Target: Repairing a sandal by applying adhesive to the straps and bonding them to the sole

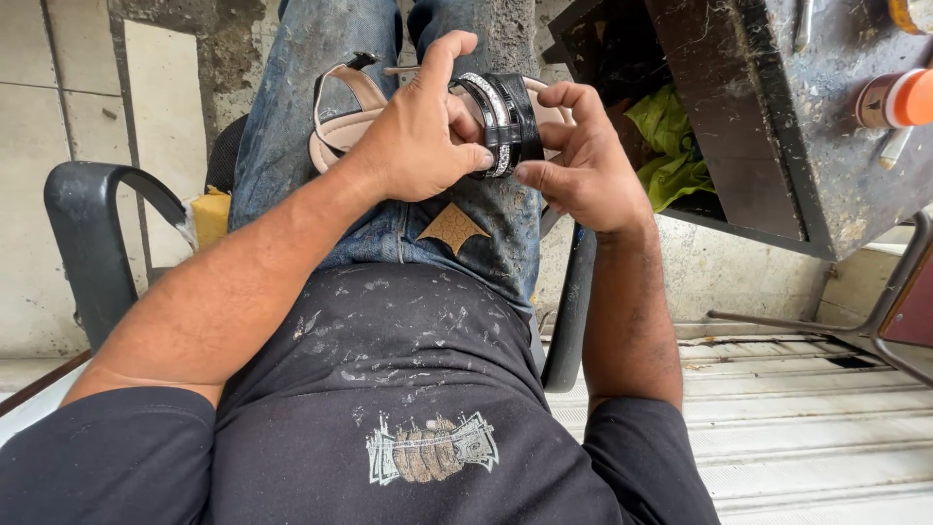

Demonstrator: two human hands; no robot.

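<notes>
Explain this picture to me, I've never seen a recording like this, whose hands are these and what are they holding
One camera, worn on a person's head, looks down at their own lap as they sit in a chair. The left hand and right hand together grip a sandal with a pale sole and black straps, one edged with sparkly trim, resting over their jeans. To the right stands a worn dark workbench with an orange-capped container on top and yellow-green cloth in its opening.
</notes>
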